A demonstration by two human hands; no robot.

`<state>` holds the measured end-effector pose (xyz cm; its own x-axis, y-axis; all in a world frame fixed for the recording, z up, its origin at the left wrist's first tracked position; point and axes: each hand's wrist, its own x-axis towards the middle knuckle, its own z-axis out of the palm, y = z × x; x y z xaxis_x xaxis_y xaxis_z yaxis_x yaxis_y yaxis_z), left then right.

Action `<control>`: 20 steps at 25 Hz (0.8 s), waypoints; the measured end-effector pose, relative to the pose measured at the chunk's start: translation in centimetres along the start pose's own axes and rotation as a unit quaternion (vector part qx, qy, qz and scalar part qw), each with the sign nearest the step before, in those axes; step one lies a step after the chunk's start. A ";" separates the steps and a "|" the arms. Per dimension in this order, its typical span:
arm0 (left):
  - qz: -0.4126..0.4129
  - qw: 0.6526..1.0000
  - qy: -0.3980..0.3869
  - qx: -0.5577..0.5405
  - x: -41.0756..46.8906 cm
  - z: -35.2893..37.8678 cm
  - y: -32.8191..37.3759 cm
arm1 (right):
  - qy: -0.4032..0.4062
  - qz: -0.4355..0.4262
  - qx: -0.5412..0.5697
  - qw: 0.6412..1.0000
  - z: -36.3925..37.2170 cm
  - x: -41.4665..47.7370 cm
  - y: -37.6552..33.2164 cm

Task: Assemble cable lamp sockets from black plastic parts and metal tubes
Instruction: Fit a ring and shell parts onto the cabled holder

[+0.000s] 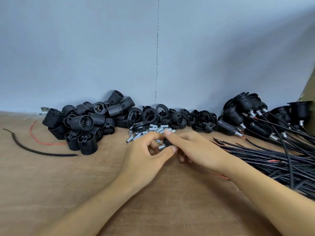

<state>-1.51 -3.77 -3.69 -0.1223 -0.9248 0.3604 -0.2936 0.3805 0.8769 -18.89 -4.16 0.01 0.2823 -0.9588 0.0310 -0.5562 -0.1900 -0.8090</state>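
My left hand [144, 155] and my right hand [190, 149] meet at the middle of the wooden table. Between their fingers sits a small black plastic part [167, 143] with a short metal tube [161, 147] sticking out of it toward the left. My left thumb and fingers pinch the tube; my right hand curls round the black part and hides most of it. Just behind the hands lies a loose heap of metal tubes [150, 132].
A pile of black threaded socket bodies [81, 123] sits at back left, black rings and caps [170, 116] at back centre. Finished sockets with cables [252, 120] and a cable bundle [272, 159] fill the right. A stray black cable [34, 149] and red wire [44, 142] lie at left.
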 end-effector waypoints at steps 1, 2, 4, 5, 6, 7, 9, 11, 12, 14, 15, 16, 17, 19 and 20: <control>0.004 1.000 0.012 0.006 0.0 0.1 0.0 | 0.005 0.005 -0.018 1.000 -0.2 0.1 0.0; 0.002 1.000 0.019 0.004 0.0 0.1 0.0 | 0.023 0.012 -0.023 0.999 -0.6 0.3 -0.1; -0.006 1.000 0.016 -0.006 0.1 -0.1 0.0 | 0.070 0.008 -0.008 0.998 -2.1 0.6 -0.3; -0.009 1.000 0.007 -0.009 0.1 -0.1 -0.1 | 0.089 0.006 -0.005 0.996 -3.1 0.5 -0.4; -0.008 1.000 -0.004 -0.007 0.1 -0.2 -0.1 | 0.098 0.009 -0.009 0.995 -4.0 0.4 -0.3; -0.002 1.000 -0.015 0.001 0.0 -0.2 0.0 | 0.094 0.019 -0.018 0.995 -4.8 0.3 -0.2; 0.017 0.999 -0.032 0.021 -0.2 0.0 0.1 | 0.058 0.056 -0.077 0.994 -6.4 -0.1 0.2; 0.025 0.998 -0.042 0.038 -0.4 0.3 0.2 | -0.011 0.094 -0.185 0.978 -7.5 -0.7 0.0; 0.026 0.998 -0.046 0.045 -0.4 0.4 0.2 | -0.046 0.115 -0.225 0.966 -7.9 -0.9 -0.2; 0.027 0.996 -0.053 0.062 -0.3 0.4 0.1 | -0.094 0.152 -0.291 0.940 -8.1 -1.2 -0.8; 0.027 0.996 -0.057 0.068 -0.3 0.3 0.1 | -0.108 0.159 -0.329 0.924 -7.9 -1.3 -1.0; 0.027 0.995 -0.061 0.071 -0.4 0.3 0.1 | -0.116 0.160 -0.361 0.911 -7.5 -1.3 -1.1; 0.027 0.995 -0.063 0.070 -0.4 0.3 0.1 | -0.117 0.156 -0.380 0.904 -7.2 -1.3 -1.0; 0.027 0.996 -0.057 0.057 -0.5 0.4 0.1 | -0.091 0.130 -0.377 0.912 -6.9 -1.1 -0.8; 0.026 0.997 -0.052 0.051 -0.5 0.4 0.2 | -0.056 0.104 -0.352 0.929 -6.8 -0.9 -0.7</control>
<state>-1.90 -3.20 -3.83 -0.2358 -0.9005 0.3654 -0.3783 0.4314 0.8190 -24.03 -4.63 4.51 0.1695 -0.9696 -0.1764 -0.9697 -0.1321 -0.2055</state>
